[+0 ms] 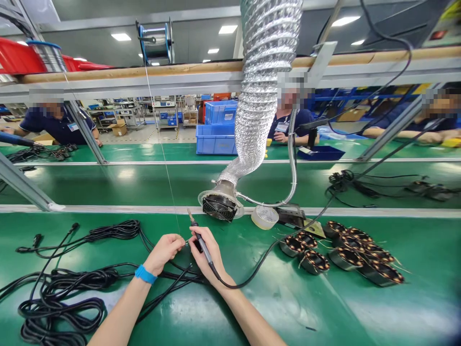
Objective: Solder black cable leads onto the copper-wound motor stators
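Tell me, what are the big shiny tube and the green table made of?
The tube looks like thin aluminium foil: silvery, crinkled, ribbed. The table seems topped with glossy green plastic or rubber matting; ceiling lights reflect in it.

The green bench carries black cables, wound coils, tape roll.

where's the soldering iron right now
Head view, near the middle of the green bench: the soldering iron is held in the right hand, tip pointing up toward the fume fan, left hand close beside it.
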The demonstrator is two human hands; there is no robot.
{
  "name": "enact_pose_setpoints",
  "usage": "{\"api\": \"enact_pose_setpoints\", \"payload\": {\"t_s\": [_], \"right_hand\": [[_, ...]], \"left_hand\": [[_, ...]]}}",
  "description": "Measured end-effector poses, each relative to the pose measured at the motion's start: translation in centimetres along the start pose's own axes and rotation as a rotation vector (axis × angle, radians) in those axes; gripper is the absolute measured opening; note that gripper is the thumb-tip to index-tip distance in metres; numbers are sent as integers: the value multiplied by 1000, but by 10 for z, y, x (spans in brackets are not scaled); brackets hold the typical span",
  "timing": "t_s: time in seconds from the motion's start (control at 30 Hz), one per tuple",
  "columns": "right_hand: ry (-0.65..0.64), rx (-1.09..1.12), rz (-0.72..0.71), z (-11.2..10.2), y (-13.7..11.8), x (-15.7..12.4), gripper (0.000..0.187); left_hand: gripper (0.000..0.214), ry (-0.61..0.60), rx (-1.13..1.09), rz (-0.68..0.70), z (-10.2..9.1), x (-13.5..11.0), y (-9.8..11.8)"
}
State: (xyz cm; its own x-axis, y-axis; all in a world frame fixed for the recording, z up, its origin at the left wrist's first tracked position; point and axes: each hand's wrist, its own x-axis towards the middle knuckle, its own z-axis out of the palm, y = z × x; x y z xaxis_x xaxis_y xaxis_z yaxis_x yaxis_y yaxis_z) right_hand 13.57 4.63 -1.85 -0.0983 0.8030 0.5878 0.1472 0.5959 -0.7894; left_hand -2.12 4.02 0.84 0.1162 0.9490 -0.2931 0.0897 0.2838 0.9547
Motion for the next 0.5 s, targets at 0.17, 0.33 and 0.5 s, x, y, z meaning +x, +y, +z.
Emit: {"api": "enact_pose_setpoints", "payload": {"t_s": [0.17,0.33,0.5], "right_hand": [[75,57,68,-9,-8,-1,19],[268,-8,33,-20,-16,-5,20],[298,-61,-76,-24,-17,-11,32]], "left_hand": [[31,-12,44,1,0,3,-2],[33,-20,48,1,-1,2,-2],[34,-24,48,-4,-1,0,1]]}}
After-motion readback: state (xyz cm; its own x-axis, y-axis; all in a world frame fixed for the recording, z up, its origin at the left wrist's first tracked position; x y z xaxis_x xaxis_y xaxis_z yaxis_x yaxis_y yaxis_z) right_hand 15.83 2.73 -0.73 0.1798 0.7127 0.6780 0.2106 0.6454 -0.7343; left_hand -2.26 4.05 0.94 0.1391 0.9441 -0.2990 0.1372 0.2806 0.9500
